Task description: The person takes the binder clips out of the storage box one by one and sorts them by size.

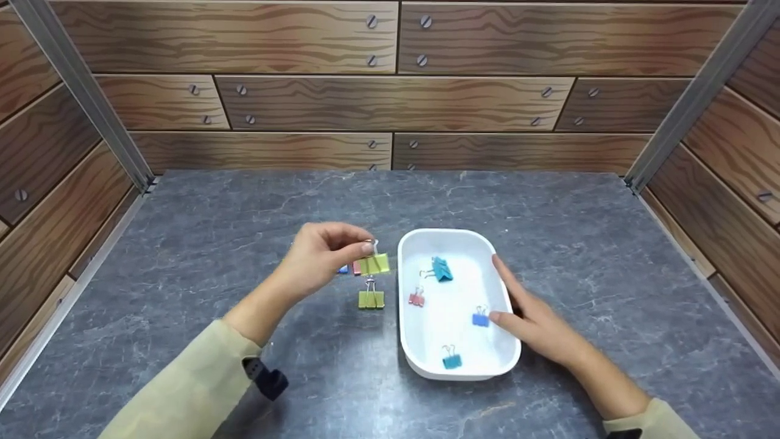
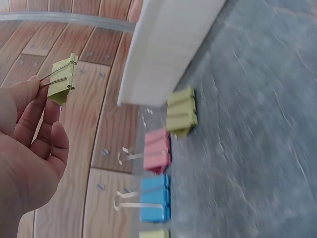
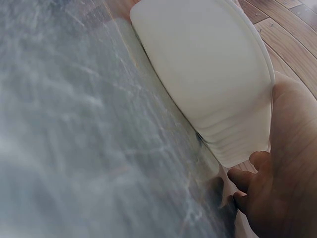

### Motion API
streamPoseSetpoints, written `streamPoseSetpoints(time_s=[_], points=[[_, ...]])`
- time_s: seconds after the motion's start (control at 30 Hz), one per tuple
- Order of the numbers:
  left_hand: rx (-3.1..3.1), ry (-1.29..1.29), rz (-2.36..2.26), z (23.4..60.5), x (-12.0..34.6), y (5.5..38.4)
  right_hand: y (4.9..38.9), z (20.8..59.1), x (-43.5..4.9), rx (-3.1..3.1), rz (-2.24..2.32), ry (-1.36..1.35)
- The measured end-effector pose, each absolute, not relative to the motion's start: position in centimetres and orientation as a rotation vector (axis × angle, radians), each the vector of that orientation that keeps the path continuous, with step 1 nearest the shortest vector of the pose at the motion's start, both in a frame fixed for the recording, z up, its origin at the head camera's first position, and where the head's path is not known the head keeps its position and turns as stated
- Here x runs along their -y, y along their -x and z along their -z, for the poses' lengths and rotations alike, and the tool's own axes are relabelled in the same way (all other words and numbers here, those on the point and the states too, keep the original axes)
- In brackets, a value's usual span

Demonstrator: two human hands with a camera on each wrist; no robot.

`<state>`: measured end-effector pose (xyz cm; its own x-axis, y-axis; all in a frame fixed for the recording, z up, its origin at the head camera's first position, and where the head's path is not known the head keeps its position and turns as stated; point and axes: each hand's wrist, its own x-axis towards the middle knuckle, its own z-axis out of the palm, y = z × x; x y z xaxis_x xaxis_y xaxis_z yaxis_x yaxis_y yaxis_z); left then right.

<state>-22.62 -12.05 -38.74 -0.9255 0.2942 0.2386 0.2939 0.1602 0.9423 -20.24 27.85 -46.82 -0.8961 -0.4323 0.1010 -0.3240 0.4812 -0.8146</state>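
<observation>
Evidently, I was about halfway through filling the white tray (image 1: 464, 375), judging by how the clips were split. I had the left hand (image 1: 317, 259) pinching a lime clip (image 1: 376, 264) by its wire handles, raised above the surface (image 1: 244, 207) just left of the tray. With the right hand (image 1: 539, 323) I held the tray's right side, thumb over the rim, fingers outside. Four clips lay inside: a large teal clip (image 1: 443, 270), a red clip (image 1: 417, 300), a dark blue clip (image 1: 481, 319) and a small teal clip (image 1: 452, 361). Outside, I counted a second lime clip (image 1: 371, 300), a pink clip (image 2: 157, 148), a bright blue clip (image 2: 155, 198) and part of another yellowish clip (image 2: 154, 234); whether more were hidden, I couldn't tell.
</observation>
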Motion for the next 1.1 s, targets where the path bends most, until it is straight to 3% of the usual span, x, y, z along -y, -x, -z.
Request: streamPoseSetpoints(time_s=[1.1], points=[[-2.523,-0.4,-1.748,44.4,17.2,22.3,20.2,47.0,-27.8,-2.59,1.402,0.685]])
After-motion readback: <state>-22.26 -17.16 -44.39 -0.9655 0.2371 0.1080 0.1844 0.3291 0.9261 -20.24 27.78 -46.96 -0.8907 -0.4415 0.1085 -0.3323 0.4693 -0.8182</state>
